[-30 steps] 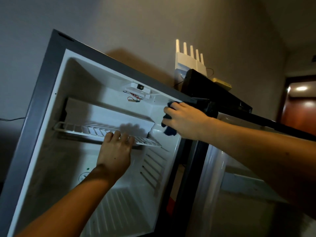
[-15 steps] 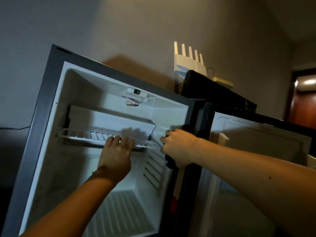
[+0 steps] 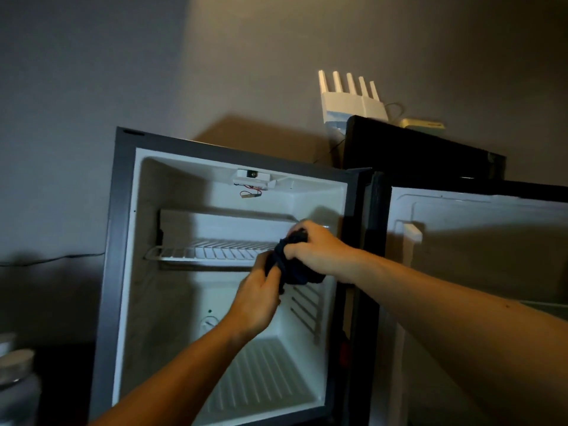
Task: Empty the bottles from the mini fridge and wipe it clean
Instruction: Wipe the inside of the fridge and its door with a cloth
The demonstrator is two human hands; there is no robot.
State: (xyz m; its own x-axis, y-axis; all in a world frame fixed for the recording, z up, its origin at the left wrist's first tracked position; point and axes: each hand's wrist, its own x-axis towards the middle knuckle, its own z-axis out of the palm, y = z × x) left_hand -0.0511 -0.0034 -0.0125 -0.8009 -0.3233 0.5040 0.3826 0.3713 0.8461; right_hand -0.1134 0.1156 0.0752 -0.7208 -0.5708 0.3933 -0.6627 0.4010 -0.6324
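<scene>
The mini fridge (image 3: 172, 302) stands open, its door (image 3: 476, 272) swung wide to the right. No bottles are visible inside: the wire shelf (image 3: 209, 252) and the ribbed floor below it are bare. The emptying step therefore appears complete, and the wiping step is in hand.

Both hands are in front of the cabinet opening, at its right side, level with the shelf's right end. The right hand (image 3: 319, 250) is clenched over the top of a dark cloth (image 3: 295, 272), fingers curled round a bunched part of it. The left hand (image 3: 261, 298) comes up from below, fingers and thumb closed on the cloth's lower left edge. The cloth is held between the two hands. Whether it touches the shelf or the right inner wall cannot be determined; it seems to be held clear of both.

Judgement: the cloth is being regathered or refolded rather than applied to a surface. The next move calls for one hand to take a firm wad and press it flat to an inner surface, probably the right wall or the shelf, both close by.

Noted elsewhere: a white router (image 3: 350, 99) on the dark unit behind the fridge, and blurred jars (image 3: 17, 364) at near left.
</scene>
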